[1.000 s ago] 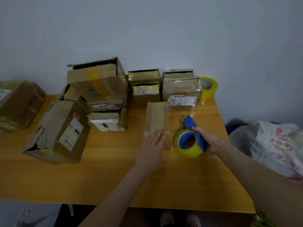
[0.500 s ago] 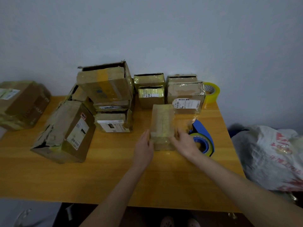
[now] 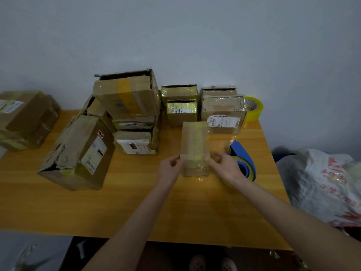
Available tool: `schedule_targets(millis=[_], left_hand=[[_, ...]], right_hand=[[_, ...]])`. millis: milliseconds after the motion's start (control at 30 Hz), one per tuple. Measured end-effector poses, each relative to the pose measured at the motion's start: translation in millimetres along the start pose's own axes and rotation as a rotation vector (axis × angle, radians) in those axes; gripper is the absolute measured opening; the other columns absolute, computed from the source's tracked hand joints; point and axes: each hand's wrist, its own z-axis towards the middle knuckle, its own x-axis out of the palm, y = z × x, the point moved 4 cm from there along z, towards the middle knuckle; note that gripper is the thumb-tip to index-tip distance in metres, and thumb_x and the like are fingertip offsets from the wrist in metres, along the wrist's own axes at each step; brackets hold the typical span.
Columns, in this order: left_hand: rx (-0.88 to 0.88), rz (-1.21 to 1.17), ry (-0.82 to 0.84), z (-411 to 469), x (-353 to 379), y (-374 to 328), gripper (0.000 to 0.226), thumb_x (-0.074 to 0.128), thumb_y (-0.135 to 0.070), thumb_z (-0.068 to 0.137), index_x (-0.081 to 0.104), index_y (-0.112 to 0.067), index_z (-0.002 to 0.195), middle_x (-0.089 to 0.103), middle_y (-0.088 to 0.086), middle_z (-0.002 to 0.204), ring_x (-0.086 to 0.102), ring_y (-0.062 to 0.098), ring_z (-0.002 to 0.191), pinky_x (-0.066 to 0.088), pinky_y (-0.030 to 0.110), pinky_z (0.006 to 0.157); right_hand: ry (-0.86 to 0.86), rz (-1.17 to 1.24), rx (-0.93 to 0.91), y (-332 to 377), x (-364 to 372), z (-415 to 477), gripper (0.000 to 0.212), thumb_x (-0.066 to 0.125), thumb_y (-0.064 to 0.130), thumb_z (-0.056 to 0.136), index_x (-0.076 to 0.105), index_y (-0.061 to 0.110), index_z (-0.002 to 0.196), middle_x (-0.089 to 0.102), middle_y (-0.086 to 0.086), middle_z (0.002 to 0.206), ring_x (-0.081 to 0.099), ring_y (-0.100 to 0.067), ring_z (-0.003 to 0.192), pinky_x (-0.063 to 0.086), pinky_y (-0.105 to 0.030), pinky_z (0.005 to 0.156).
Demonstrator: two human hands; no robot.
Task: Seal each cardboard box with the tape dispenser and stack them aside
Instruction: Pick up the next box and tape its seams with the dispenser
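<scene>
Our left grip (image 3: 170, 169) and right grip (image 3: 224, 165) pinch the near corners of a small cardboard box (image 3: 195, 141), middle of an orange wooden worktop (image 3: 136, 208). The blue tape dispenser (image 3: 244, 159) lies just right of it. Behind, worn boxes (image 3: 127, 98) stack against a plain grey wall (image 3: 175, 36).

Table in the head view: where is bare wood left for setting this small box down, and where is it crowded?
Free: the wide front strip of the table between the torn box, the small box and the near edge; also the right edge behind the tape dispenser. Crowded: the back, from the stacked boxes to the spare tape roll.
</scene>
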Motion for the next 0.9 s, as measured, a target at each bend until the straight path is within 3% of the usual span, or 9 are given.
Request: schedule_targets(millis=[67,167,233,400,533,633,700,800,900], left_hand=[[-0.027,0.009,0.001,2.7,-0.9,1.1,0.04,0.062,-0.025,0.091,0.058,-0.01,0.128,0.066,0.004,0.109,0.063,0.018,0.097,0.055,0.038,0.088],[-0.025,-0.025,-0.011,6.6,-0.2,3.3,0.038,0.067,-0.019,0.087,0.062,-0.006,0.123,0.068,0.006,0.101,0.066,0.019,0.091,0.057,0.033,0.082],[-0.037,-0.053,-0.02,8.7,0.5,5.6,0.039,0.07,-0.016,0.085,0.062,-0.004,0.122,0.068,0.008,0.098,0.067,0.019,0.087,0.057,0.028,0.078],[0.021,-0.015,-0.05,13.1,1.6,11.9,0.037,0.072,-0.012,0.082,0.065,-0.002,0.117,0.07,0.011,0.093,0.067,0.023,0.088,0.057,0.032,0.079],[0.197,0.31,-0.085,15.3,2.8,9.1,0.023,0.075,-0.022,0.079,0.064,-0.018,0.099,0.057,-0.008,0.069,0.053,0.004,0.063,0.039,0.013,0.052],[0.201,0.42,-0.063,20.0,7.9,10.1,0.034,0.077,-0.028,0.077,0.048,-0.024,0.092,0.05,-0.011,0.073,0.047,0.001,0.061,0.034,0.014,0.047],[0.183,0.454,-0.052,25.1,10.8,9.6,0.046,0.081,-0.032,0.071,0.044,-0.023,0.096,0.05,-0.007,0.088,0.047,0.003,0.071,0.035,0.015,0.057],[0.218,0.506,-0.027,29.7,14.4,3.8,0.084,0.085,-0.038,0.065,0.037,-0.016,0.131,0.043,0.004,0.126,0.048,0.017,0.109,0.045,0.028,0.088],[0.277,0.513,0.131,31.3,23.1,-1.3,0.102,0.077,-0.036,0.076,0.012,-0.013,0.152,0.029,0.009,0.152,0.035,0.023,0.135,0.035,0.039,0.108]], right_hand=[[-0.002,0.019,-0.017,1.5,2.8,0.2,0.063,0.056,0.04,0.095,0.037,0.008,0.147,0.063,-0.011,0.126,0.062,-0.02,0.105,0.047,-0.022,0.079],[-0.015,0.123,0.012,0.9,6.1,2.5,0.055,0.058,0.029,0.096,0.041,0.007,0.144,0.068,0.0,0.073,0.06,-0.006,0.059,0.045,-0.01,0.05],[-0.033,0.2,0.048,-3.7,7.0,5.9,0.051,0.059,0.02,0.096,0.043,0.004,0.141,0.064,0.002,0.063,0.058,-0.005,0.051,0.045,-0.009,0.046],[-0.062,0.211,0.057,-7.1,9.5,11.2,0.045,0.063,0.013,0.093,0.051,0.005,0.135,0.065,0.003,0.064,0.06,-0.005,0.051,0.046,-0.009,0.046],[-0.079,-0.121,-0.064,-2.1,6.1,12.3,0.023,0.063,0.024,0.092,0.065,0.013,0.113,0.063,0.009,0.061,0.06,0.001,0.056,0.044,-0.01,0.053],[-0.115,-0.388,-0.121,4.0,-0.6,13.9,0.032,0.065,0.037,0.089,0.063,0.016,0.113,0.07,0.001,0.086,0.065,-0.013,0.078,0.052,-0.026,0.065],[-0.141,-0.509,-0.149,7.8,-6.3,17.5,0.05,0.069,0.046,0.083,0.055,0.02,0.124,0.067,-0.001,0.104,0.063,-0.018,0.088,0.047,-0.027,0.064],[-0.059,-0.541,-0.187,11.4,-5.5,24.8,0.087,0.072,0.057,0.074,0.032,0.026,0.144,0.056,-0.006,0.128,0.061,-0.025,0.105,0.053,-0.033,0.074],[0.043,-0.567,-0.217,12.1,5.2,28.4,0.09,0.067,0.059,0.077,0.022,0.029,0.15,0.062,-0.007,0.123,0.063,-0.025,0.103,0.056,-0.038,0.079]])
